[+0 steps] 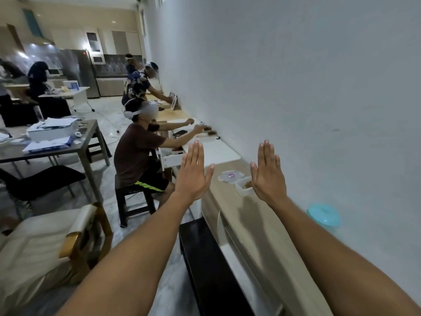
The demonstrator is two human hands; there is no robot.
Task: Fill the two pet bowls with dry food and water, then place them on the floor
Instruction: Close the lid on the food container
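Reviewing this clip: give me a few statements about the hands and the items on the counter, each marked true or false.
1. Both hands are open and hold nothing. True: left hand and right hand are flat, fingers extended.
2. The clear food container is shut with its lid. False: it is open, and the lid lies beside it.
3. The container holds brown food. True.
4. The turquoise bowl is in the right hand. False: it sits on the counter by the wall.
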